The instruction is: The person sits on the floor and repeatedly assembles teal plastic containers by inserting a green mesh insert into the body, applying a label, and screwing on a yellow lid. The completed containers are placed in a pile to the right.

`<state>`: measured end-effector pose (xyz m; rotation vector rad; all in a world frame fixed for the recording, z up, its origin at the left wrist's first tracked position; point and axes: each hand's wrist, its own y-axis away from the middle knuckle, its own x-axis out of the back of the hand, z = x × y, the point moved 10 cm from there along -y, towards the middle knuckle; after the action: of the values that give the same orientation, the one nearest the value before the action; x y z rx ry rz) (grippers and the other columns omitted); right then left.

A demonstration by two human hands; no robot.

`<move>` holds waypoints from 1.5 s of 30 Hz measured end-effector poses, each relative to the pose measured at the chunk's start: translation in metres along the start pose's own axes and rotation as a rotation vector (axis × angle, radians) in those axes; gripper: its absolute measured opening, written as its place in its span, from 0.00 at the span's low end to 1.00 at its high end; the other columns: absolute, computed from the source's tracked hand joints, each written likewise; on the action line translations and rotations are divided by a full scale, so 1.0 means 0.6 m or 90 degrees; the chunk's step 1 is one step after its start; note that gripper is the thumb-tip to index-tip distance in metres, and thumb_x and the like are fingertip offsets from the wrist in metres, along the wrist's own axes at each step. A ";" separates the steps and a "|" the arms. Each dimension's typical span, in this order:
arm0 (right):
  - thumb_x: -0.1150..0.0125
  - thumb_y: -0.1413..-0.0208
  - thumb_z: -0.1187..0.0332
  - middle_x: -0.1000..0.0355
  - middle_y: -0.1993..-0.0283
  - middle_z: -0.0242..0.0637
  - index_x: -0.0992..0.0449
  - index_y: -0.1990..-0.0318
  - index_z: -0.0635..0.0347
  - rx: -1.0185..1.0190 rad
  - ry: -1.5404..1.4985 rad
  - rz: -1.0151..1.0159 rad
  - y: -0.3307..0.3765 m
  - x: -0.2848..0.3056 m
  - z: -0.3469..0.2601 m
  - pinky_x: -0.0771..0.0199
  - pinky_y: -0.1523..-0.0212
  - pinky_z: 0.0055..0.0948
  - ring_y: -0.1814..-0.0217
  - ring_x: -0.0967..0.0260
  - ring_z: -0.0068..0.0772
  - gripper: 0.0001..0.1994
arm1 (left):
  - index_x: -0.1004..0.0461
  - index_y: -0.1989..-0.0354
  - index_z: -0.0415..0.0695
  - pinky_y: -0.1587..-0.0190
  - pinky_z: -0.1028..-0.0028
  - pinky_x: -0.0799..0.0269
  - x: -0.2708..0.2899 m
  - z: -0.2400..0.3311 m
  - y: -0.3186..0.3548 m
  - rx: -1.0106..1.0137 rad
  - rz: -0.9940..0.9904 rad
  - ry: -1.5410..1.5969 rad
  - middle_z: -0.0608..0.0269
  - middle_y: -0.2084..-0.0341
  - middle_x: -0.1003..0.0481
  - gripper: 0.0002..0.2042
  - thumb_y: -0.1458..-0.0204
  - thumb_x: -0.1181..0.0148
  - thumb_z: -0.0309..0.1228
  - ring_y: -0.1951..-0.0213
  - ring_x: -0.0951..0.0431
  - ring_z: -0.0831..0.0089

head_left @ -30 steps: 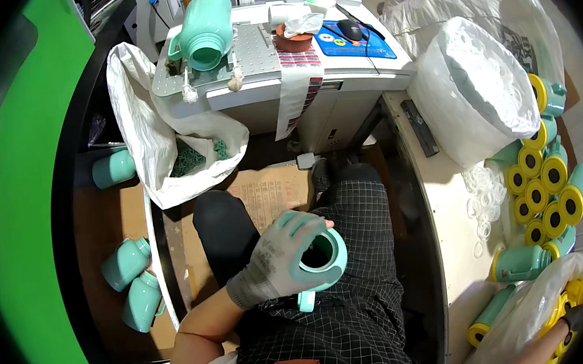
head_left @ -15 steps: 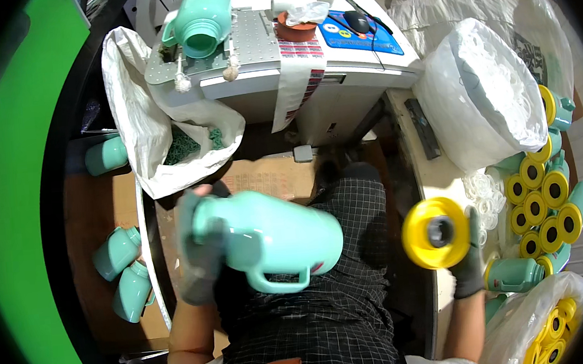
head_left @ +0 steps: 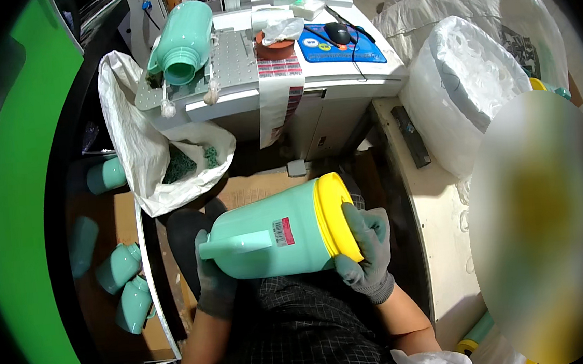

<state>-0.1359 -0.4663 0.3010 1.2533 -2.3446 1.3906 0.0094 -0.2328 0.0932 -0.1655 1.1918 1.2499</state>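
A mint-green jug lies on its side above my lap, its handle toward me and a small red-and-white label on its wall. My left hand, in a grey glove, holds the jug's left end; some of its fingers are hidden behind the body. At the right end a yellow ring-shaped base cap sits against the jug. Fingers and thumb of my gloved right hand close round the edge of that cap. Whether the cap is fully seated, I cannot tell.
Ahead, another green jug rests on a white machine bench near a mouse. A white sack hangs at left, above a carton with several jugs. White rings fill a bag at right. A blurred patch hides the far right.
The yellow cap has come from the right side to the jug's end in my right hand. My left hand has turned the jug, so its wide end now meets the cap.
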 end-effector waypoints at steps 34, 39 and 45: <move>0.46 0.28 0.50 0.25 0.53 0.36 0.27 0.39 0.66 -0.622 -0.394 0.343 0.181 0.082 0.187 0.26 0.45 0.28 0.51 0.28 0.28 0.26 | 0.41 0.29 0.35 0.34 0.61 0.35 -0.286 0.053 0.149 -0.661 -0.322 -0.669 0.51 0.36 0.35 0.38 0.37 0.42 0.53 0.37 0.31 0.59; 0.48 0.27 0.53 0.23 0.56 0.34 0.23 0.47 0.62 -0.636 -0.584 0.403 0.221 0.140 0.213 0.22 0.51 0.28 0.56 0.26 0.23 0.20 | 0.42 0.28 0.43 0.37 0.57 0.34 -0.312 -0.045 0.136 -0.541 -0.524 -0.618 0.50 0.40 0.35 0.42 0.45 0.35 0.55 0.40 0.31 0.57; 0.51 0.26 0.53 0.23 0.44 0.39 0.28 0.37 0.63 -0.383 -0.692 0.627 0.172 0.381 0.235 0.21 0.41 0.36 0.42 0.25 0.35 0.23 | 0.45 0.27 0.40 0.32 0.55 0.40 -0.476 -0.114 0.212 -0.585 -0.685 -0.648 0.53 0.37 0.38 0.45 0.47 0.30 0.50 0.36 0.35 0.58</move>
<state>-0.3177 -0.6866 0.2667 0.6826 -3.9480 -0.2579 -0.0879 -0.4107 0.3411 -0.6455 -0.4335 0.6079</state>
